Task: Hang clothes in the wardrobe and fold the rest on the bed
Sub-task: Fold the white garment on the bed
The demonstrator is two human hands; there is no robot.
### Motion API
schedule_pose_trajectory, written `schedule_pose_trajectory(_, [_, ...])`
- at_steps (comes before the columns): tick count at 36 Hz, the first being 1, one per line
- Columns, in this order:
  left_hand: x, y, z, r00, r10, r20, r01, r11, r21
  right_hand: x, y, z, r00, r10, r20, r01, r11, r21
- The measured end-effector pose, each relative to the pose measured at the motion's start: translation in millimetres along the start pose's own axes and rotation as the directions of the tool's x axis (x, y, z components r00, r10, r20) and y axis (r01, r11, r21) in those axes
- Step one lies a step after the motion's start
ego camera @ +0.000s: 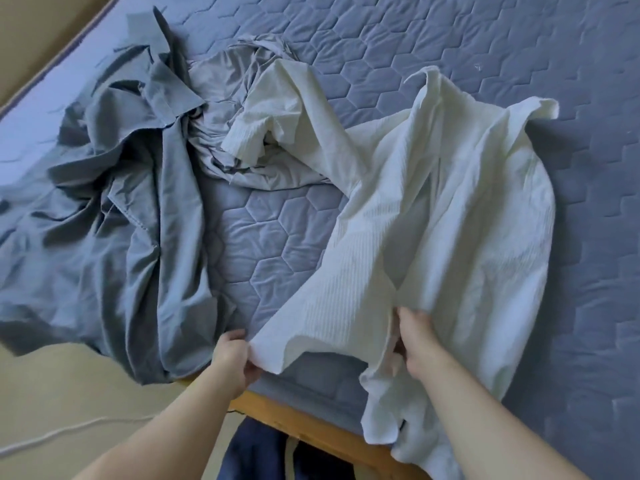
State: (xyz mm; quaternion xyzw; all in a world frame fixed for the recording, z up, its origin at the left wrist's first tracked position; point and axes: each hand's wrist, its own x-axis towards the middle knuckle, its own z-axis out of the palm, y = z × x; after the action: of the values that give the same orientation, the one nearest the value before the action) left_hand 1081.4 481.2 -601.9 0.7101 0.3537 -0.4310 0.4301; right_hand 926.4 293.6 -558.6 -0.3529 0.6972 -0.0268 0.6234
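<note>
The left hand [235, 355] is pinching the near corner of the white shirt [433, 209] and the right hand [415, 341], well apart, is gripping its hem. They are probably stretching it flat on the bed [588, 237] for folding. Grey clothes [121, 202] are lying heaped at the left.

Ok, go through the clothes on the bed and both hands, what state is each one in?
white shirt: unfolded, spread on the bed, hem lifted by both hands.
left hand: pinches the hem's left corner.
right hand: holds the hem further right.
blue-grey garment: crumpled, unfolded, draping over the bed's edge.
light grey garment: bunched up, partly under the shirt's sleeve.
</note>
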Motion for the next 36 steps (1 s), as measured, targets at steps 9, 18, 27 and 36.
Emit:
schedule_pose_trajectory(9, [-45.3, 3.2, 28.5, 0.671, 0.510, 0.538, -0.606, -0.041, 0.795, -17.7, 23.4, 19.2, 0.964, -0.241, 0.109, 0.264, 0.852, -0.452])
schedule_pose_trajectory(18, [-17.5, -4.2, 29.5, 0.593, 0.360, 0.720, -0.495, -0.543, 0.678, -2.9, 29.9, 38.6, 0.949, -0.310, -0.048, 0.256, 0.854, -0.452])
schedule_pose_trajectory(27, [-42.5, 59.0, 31.8, 0.510, 0.843, 0.170, -0.740, 0.329, 0.586, -5.3, 12.3, 21.3, 0.997, -0.011, -0.072, 0.034, 0.949, 0.315])
schedule_pose_trajectory(36, [-16.0, 93.7, -12.5, -0.253, 0.720, 0.646, -0.670, -0.612, 0.420, -20.3, 20.6, 29.5, 0.985, -0.148, 0.085, 0.165, 0.955, -0.248])
